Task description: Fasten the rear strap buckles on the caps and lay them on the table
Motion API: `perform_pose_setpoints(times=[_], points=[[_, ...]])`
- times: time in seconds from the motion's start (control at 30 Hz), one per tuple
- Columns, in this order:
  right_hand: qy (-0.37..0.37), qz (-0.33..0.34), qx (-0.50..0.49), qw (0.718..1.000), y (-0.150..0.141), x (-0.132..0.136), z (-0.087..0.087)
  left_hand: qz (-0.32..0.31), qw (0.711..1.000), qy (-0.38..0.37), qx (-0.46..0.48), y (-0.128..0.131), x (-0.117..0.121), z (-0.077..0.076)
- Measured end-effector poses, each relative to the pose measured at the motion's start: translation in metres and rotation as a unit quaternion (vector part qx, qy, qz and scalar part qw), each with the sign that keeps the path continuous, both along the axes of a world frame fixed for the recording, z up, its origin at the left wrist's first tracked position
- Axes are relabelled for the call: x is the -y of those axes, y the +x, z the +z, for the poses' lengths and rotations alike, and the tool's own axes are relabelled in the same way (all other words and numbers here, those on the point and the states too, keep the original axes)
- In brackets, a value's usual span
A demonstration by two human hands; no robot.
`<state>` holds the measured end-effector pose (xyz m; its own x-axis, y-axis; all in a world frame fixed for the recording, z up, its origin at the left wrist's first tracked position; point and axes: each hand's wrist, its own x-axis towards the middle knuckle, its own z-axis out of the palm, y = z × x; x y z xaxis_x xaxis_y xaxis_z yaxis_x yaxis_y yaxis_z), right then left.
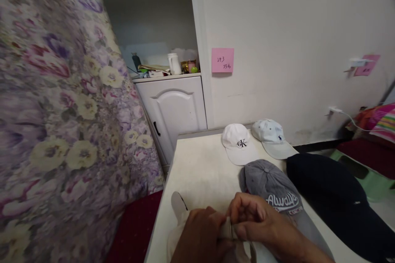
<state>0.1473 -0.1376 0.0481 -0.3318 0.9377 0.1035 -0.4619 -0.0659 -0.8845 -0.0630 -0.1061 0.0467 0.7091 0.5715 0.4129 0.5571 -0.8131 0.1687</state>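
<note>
Near the front of the table, my left hand (202, 230) and my right hand (262, 222) come together on a cream cap (175, 234), mostly hidden behind my left hand. Both hands pinch a pale strap (226, 230) of it between fingers and thumbs. A light rounded flap with a dark edge (178, 204) sticks up behind the left hand; which part it is I cannot tell. Beside and partly under my right hand lies a grey cap (267, 178) with white "Always" lettering.
A white cap (236, 139) with "CK" letters and a pale blue cap (268, 131) sit at the table's (200, 160) far edge. To the right lies a dark navy cap (330, 189). A floral curtain (77, 111) hangs at left; a white cabinet (182, 111) stands behind.
</note>
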Motion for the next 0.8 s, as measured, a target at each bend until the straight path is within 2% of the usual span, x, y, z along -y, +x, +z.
perform_pose_setpoints(times=[0.13, 0.3, 0.43, 0.53, 0.63, 0.8], points=[[0.018, -0.015, 0.057, 0.998, 0.001, 0.001, 0.001, 0.013, 1.0, -0.013, -0.023, 0.005, 0.0, -0.001], [0.007, -0.038, 0.076, 0.996, -0.007, 0.003, 0.003, 0.072, 0.997, -0.021, -0.031, 0.017, 0.003, 0.002], [0.019, -0.059, 0.072, 0.996, -0.014, 0.004, 0.002, 0.034, 0.998, -0.029, -0.046, 0.013, 0.002, 0.008], [0.02, -0.044, 0.072, 0.996, -0.012, 0.006, 0.003, 0.03, 0.999, -0.017, -0.04, 0.008, 0.0, 0.011], [0.01, -0.015, 0.062, 0.998, -0.007, 0.008, 0.005, 0.039, 0.999, -0.004, -0.031, 0.008, 0.0, 0.012], [-0.007, -0.028, 0.077, 0.997, -0.007, 0.008, 0.003, 0.062, 0.997, 0.011, -0.041, 0.011, 0.002, 0.012]])
